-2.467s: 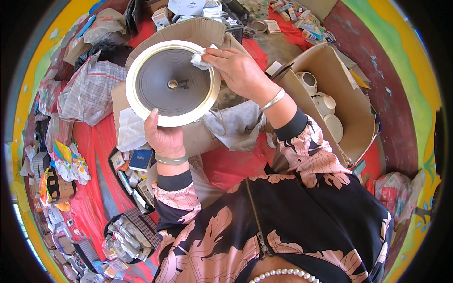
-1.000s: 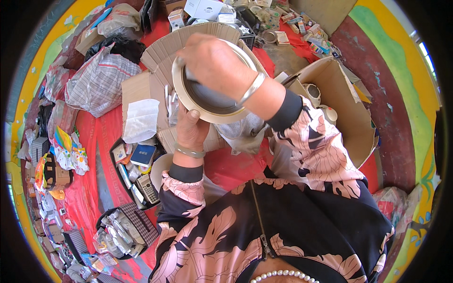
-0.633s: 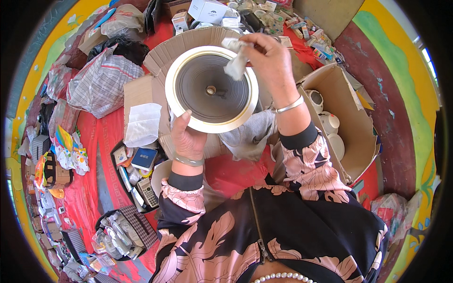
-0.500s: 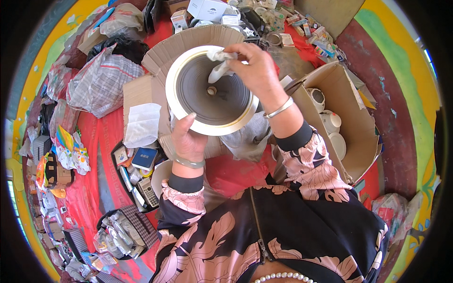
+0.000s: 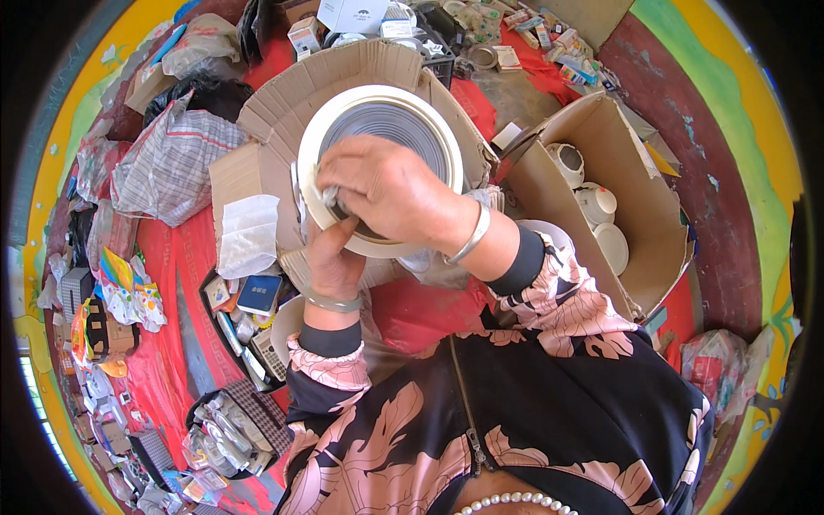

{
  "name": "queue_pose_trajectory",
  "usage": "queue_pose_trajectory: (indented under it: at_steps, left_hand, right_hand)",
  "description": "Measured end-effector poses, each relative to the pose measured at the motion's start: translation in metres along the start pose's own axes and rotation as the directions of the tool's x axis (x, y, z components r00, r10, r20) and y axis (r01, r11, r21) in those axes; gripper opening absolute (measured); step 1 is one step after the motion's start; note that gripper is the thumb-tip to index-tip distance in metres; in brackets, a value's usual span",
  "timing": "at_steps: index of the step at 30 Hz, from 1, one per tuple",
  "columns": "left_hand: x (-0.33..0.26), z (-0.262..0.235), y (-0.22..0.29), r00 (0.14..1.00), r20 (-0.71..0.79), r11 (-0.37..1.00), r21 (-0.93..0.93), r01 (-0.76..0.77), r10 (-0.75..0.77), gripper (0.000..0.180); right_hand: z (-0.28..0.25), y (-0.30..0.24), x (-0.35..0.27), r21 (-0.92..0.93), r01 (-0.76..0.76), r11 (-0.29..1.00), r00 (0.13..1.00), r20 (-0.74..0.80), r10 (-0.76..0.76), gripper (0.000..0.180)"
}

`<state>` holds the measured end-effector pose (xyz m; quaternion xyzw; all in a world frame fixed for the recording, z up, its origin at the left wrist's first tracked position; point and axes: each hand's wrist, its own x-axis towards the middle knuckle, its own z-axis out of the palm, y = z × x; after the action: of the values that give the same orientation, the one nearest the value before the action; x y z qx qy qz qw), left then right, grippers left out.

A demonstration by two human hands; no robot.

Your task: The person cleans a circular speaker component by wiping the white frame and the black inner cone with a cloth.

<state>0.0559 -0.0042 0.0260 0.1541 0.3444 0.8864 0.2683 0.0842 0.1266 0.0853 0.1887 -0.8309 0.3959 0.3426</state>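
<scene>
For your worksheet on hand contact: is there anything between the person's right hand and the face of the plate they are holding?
Yes. A small white cloth sits under the right hand, pressed on the plate, whose lower rim the left hand grips.

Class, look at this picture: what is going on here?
A person holds a round plate, grey in the middle with a cream rim, upright by its lower edge in the left hand. The right hand lies across the plate's face and presses a small pale cloth against it. Behind the plate lies flattened cardboard on a red ground sheet. To the right, an open cardboard box holds white cups.
</scene>
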Motion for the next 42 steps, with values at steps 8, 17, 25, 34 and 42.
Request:
queue_pose_trajectory:
  at_steps: [8,17,25,34,42]
  left_hand:
    - [-0.008,0.002,-0.001,0.999,0.041,0.996,0.084,-0.002,-0.002,0.069]
    - [-0.007,0.001,-0.004,1.0,0.02,0.992,0.126,-0.024,0.022,0.06]
    - [-0.005,0.001,-0.005,0.996,0.067,0.996,0.08,0.05,-0.056,0.069]
    - [-0.004,-0.007,-0.009,0.999,0.039,0.995,0.098,0.027,-0.031,0.071]
    - [-0.008,0.0,-0.006,0.998,0.066,0.982,0.188,0.0,-0.012,0.068]
  right_hand:
    - [-0.001,0.007,0.007,-0.17,-0.069,0.983,0.972,-0.233,0.028,0.01]
    - [-0.021,0.051,0.005,-0.264,-0.462,0.847,0.839,-0.439,0.321,0.013]
    - [-0.012,0.038,0.005,-0.152,-0.363,0.919,0.866,-0.42,0.272,0.011]
    - [-0.008,0.008,0.006,0.002,-0.312,0.95,0.933,-0.186,0.307,0.009]
    - [-0.018,0.031,0.007,0.15,-0.543,0.827,0.749,-0.358,0.557,0.017]
